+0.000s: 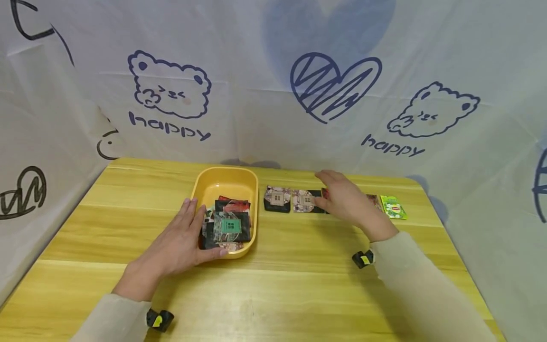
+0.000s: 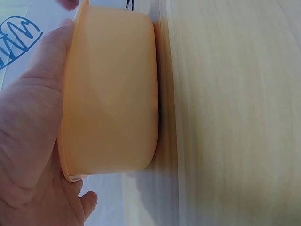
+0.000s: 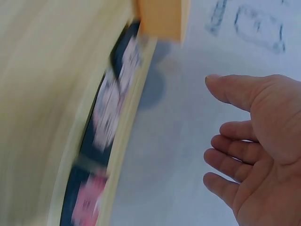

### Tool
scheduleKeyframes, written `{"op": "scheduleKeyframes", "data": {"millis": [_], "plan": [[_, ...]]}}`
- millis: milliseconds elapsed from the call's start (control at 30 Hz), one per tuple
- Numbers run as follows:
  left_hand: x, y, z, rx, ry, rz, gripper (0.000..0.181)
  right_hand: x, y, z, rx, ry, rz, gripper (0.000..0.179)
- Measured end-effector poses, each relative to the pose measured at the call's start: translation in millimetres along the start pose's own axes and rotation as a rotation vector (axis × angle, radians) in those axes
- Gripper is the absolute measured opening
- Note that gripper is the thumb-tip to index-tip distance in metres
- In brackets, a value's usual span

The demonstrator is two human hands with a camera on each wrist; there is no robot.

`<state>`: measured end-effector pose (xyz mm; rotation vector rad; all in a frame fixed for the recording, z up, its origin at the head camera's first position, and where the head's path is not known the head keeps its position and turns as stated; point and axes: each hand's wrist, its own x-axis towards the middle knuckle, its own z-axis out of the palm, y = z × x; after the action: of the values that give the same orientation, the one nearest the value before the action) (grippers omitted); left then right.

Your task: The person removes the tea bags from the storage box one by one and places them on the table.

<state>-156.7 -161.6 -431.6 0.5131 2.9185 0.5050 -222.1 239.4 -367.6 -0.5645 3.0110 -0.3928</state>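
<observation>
My left hand (image 1: 177,237) rests against the left side of a yellow-orange plastic bin (image 1: 224,178), fingers extended along its rim and thumb over the near edge. Inside the bin lies a pile of tea bag packets, topped by a dark one with a green label (image 1: 231,225). To the right of the bin, several packets form a row: two floral ones (image 1: 277,197) (image 1: 303,200) stand nearest it. My right hand (image 1: 348,199) hovers over the row with spread, relaxed fingers and holds nothing, partly hiding the packets beneath. A green-yellow packet (image 1: 393,207) ends the row.
The wooden table (image 1: 273,294) meets a white cloth backdrop (image 1: 248,114) with blue drawings right behind the bin and the row. Cloth also hangs at both sides. A black band with a yellow mark (image 1: 363,259) is worn at each wrist.
</observation>
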Motion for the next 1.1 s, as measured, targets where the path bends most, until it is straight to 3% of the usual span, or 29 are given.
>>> {"op": "scheduleKeyframes", "data": {"millis": [200, 400, 800, 1100], "plan": [[-0.1, 0.6, -1.3, -0.001, 0.002, 0.002, 0.134, 9.7, -48.6, 9.3, 0.037, -0.013, -0.073, 0.071], [0.2, 0.5, -1.6, -0.003, 0.003, -0.004, 0.131, 19.5, -82.3, 23.4, 0.022, 0.010, -0.166, 0.067], [0.5, -0.5, -1.0, -0.025, -0.001, -0.011, 0.128, 38.5, -131.7, 43.8, -0.018, -0.070, -0.207, 0.074], [0.8, -1.8, 0.4, -0.001, 0.014, 0.015, 0.128, 48.7, -160.4, 65.3, -0.104, -0.140, -0.266, 0.074]]}}
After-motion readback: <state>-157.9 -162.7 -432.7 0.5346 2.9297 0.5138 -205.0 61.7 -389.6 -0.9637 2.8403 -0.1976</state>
